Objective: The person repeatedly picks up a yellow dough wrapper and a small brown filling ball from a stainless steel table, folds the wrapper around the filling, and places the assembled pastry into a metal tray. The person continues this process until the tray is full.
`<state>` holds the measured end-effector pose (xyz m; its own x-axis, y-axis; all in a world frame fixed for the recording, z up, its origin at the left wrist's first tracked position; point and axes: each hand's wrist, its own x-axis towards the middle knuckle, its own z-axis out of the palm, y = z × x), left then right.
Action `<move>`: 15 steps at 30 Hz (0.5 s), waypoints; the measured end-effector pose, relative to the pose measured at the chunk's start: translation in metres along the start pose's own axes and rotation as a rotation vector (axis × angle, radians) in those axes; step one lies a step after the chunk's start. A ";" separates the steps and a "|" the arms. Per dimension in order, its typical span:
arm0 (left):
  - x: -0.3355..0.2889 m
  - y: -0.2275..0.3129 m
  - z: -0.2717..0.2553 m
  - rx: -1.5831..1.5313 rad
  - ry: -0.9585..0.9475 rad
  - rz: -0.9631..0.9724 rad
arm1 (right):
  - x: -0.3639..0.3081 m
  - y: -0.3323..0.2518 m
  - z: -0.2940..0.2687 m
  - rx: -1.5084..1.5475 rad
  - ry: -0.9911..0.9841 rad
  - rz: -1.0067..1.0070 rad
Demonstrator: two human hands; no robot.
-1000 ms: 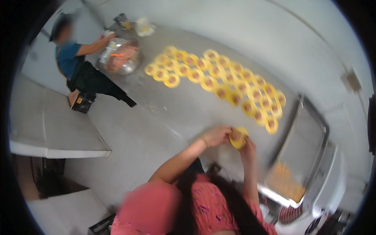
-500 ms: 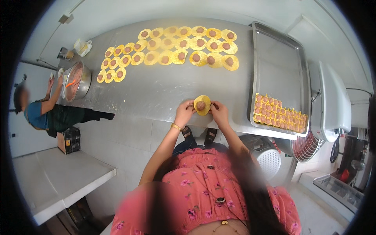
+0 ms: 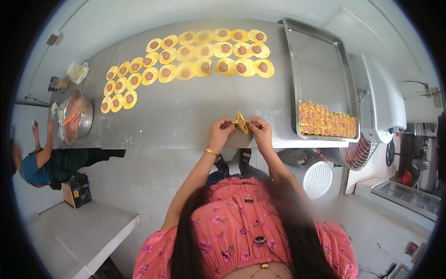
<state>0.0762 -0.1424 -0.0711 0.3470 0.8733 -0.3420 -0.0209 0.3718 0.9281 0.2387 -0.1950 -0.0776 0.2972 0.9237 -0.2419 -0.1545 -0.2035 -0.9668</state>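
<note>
The long grey metal table [image 3: 181,111] is under the work. The step in hand seems to be folding one thin yellow dough wrapper [image 3: 241,126]; the next move probably calls for gentle, even pressing. The wrapper is between the fingers of the left hand [image 3: 219,134] and the right hand [image 3: 261,133], pinched from both sides, near the table's front edge.

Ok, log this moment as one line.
left hand: pinching folded yellow wrapper | right hand: pinching its other side | metal tray: partly filled, at right
</note>
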 end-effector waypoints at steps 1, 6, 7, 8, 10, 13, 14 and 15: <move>0.000 0.000 0.000 -0.028 -0.006 0.013 | -0.002 -0.004 0.001 0.078 0.002 0.009; 0.000 0.004 0.003 -0.255 -0.021 0.018 | -0.014 -0.021 0.011 0.317 -0.047 -0.085; 0.001 0.007 0.002 -0.257 -0.018 -0.017 | -0.016 -0.023 0.012 0.339 -0.093 -0.141; 0.000 0.009 0.002 -0.284 -0.065 0.008 | -0.016 -0.024 0.011 0.282 -0.055 -0.094; -0.004 0.014 0.001 -0.317 -0.121 -0.002 | -0.016 -0.025 0.008 0.179 -0.043 -0.069; -0.012 0.017 0.000 -0.448 -0.074 0.029 | -0.013 -0.023 0.000 0.081 -0.008 -0.027; -0.012 0.016 -0.001 -0.359 -0.053 0.001 | -0.011 -0.021 -0.002 0.019 -0.009 -0.029; -0.011 0.015 -0.002 -0.299 -0.056 0.020 | -0.008 -0.020 -0.002 0.007 -0.025 -0.022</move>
<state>0.0701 -0.1454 -0.0539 0.3944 0.8658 -0.3080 -0.3002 0.4382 0.8472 0.2414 -0.1992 -0.0568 0.2770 0.9357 -0.2187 -0.1548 -0.1812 -0.9712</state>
